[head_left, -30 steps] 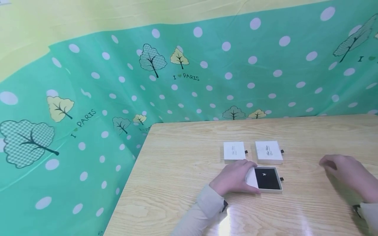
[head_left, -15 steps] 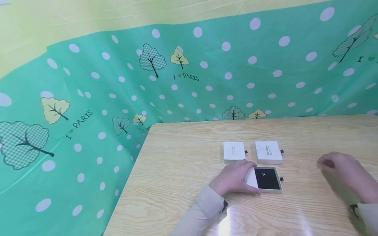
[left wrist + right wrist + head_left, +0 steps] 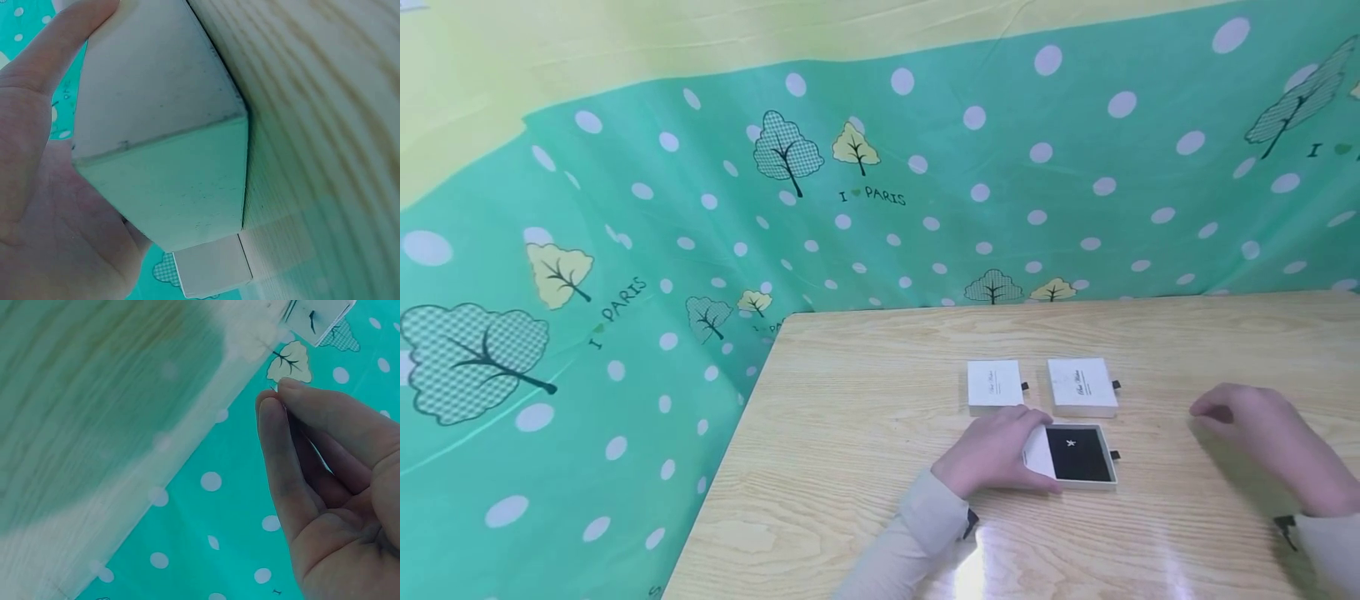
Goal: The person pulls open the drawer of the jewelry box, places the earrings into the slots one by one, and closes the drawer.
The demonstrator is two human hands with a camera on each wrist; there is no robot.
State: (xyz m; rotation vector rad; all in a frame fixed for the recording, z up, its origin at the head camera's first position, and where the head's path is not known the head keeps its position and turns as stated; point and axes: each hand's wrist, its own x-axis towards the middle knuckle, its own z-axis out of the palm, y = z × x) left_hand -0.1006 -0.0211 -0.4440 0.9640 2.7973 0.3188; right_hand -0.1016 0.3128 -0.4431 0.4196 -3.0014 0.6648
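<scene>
I hold the open box [image 3: 1070, 455] with my left hand [image 3: 992, 450], fingers curled round its sleeve, just in front of two closed boxes [image 3: 996, 385]. My right hand [image 3: 1262, 425] pinches something too small to identify, right of the box; jostling could drop it.

Two boxes [image 3: 1039, 387] behind open box [image 3: 1071, 455]
</scene>
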